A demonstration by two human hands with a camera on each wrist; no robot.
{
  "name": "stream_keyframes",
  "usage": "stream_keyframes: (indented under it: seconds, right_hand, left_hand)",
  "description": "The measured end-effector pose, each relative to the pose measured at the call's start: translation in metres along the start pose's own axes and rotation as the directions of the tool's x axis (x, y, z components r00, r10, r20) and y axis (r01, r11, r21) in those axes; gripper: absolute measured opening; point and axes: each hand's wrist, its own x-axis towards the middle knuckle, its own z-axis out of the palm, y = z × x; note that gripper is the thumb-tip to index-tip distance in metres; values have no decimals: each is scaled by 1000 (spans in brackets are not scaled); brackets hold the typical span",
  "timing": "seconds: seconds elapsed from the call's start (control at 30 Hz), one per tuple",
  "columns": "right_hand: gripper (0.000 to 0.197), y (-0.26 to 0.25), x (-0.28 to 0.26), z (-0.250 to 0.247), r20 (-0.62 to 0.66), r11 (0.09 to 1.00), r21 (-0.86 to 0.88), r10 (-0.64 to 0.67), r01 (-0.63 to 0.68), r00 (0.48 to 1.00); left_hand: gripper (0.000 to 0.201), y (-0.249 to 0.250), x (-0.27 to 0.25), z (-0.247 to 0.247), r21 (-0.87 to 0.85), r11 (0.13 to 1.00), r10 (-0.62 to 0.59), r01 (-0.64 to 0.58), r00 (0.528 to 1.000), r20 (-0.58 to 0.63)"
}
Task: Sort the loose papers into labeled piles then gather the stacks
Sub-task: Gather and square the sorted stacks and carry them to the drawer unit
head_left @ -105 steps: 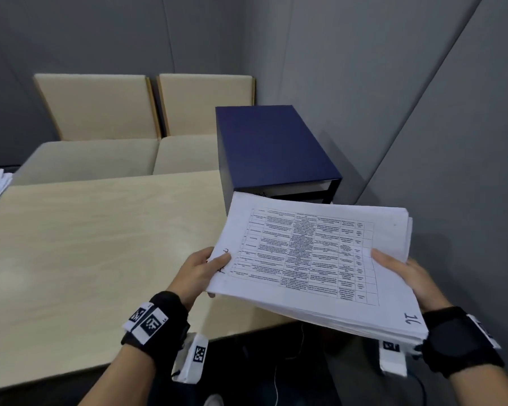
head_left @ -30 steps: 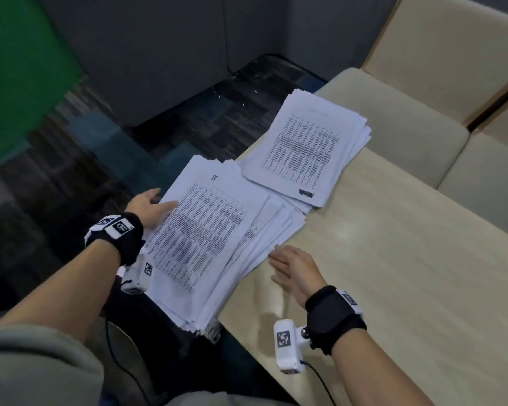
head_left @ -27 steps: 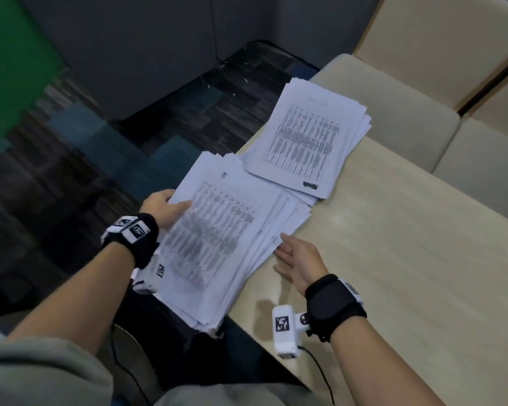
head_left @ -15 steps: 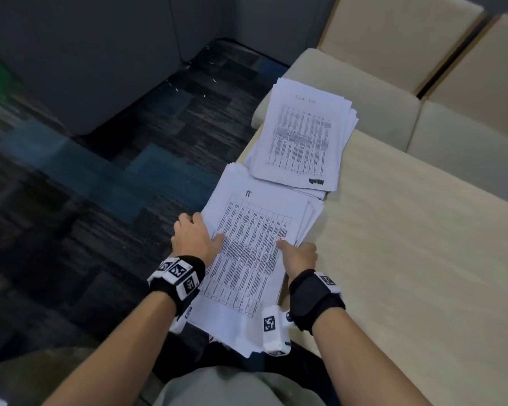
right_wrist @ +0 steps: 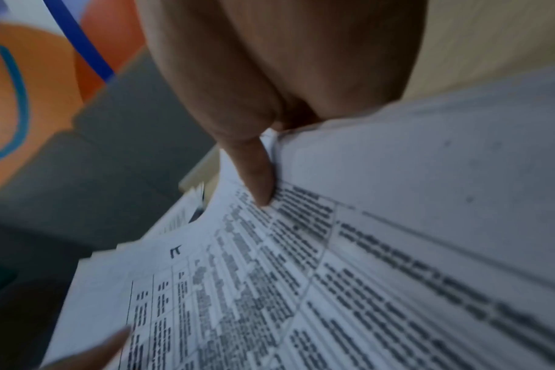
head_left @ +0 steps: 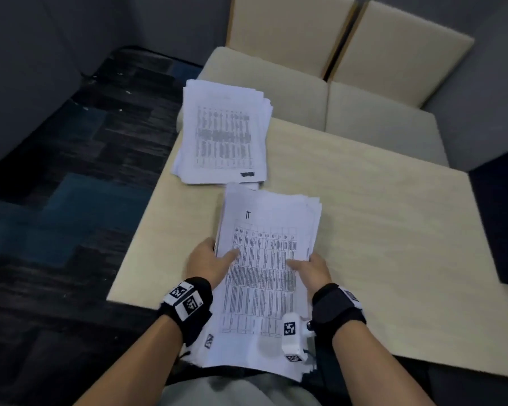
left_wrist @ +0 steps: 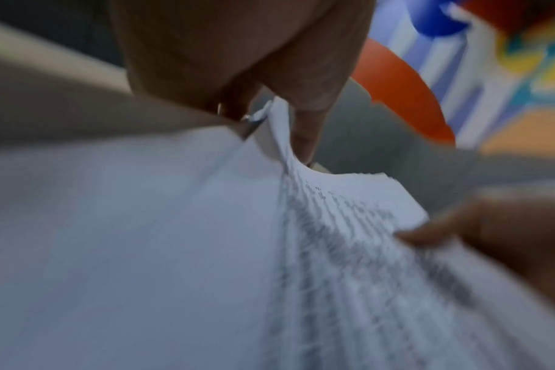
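Note:
A thick stack of printed papers [head_left: 264, 259] with a handwritten mark at its top lies lengthwise over the near edge of the pale wooden table [head_left: 379, 230]. My left hand [head_left: 210, 260] grips its left edge, thumb on top of the top sheet. My right hand [head_left: 311, 268] grips its right edge the same way. The wrist views show each thumb pressed on the stack [left_wrist: 333, 237] [right_wrist: 301, 275]; the other fingers are hidden beneath. A second paper pile [head_left: 222, 133] lies at the table's far left corner, hanging over the edge.
Two beige upholstered seats [head_left: 320, 92] stand behind the table. A dark blue cabinet [head_left: 499, 218] sits at the right edge. Dark carpeted floor [head_left: 56, 186] lies to the left. Bare tabletop spreads to the right of the stack.
The stack moved from the far right of the table to the left end, beside the second pile. Since half a second ago both hands turned it straight and slid it rightward onto the table.

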Motion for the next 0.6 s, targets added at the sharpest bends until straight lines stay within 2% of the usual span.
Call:
stream_keyframes:
  seconds: [0.07,0.13,0.23,0.33,0.4,0.53,0.6]
  right_hand:
    - [34,-8,-4,-36,-22,993,69,-90,91,996]
    - [34,-20,-9,-70,-52,973,110,-200,205,978]
    - [38,-46,-10,-111,-165,913,131,-363,385,917]
    - [31,-69,-10,-137,-413,795,204,-459,571,787]
    - [31,-83,-7,-152,-511,702,261,-482,662,712]
    - [45,-93,12,-186,-560,571,320,-529,756,637]
    - [51,-87,27,-197,-527,560,336,-555,757,644]
  left_hand:
    - [49,33,-4,19,-302,953,41,-14,996,84]
    - [53,71,-9,35,-413,907,125,-86,990,69]
    - [44,136,-25,58,-484,833,264,-268,961,-78]
    - [39,196,-43,83,-479,756,391,-446,895,-216]
    - [42,223,-49,96,-512,707,408,-488,873,-269]
    - [54,250,-49,120,-648,542,465,-535,833,-299]
    - [61,243,-45,130,-679,513,454,-525,838,-305]
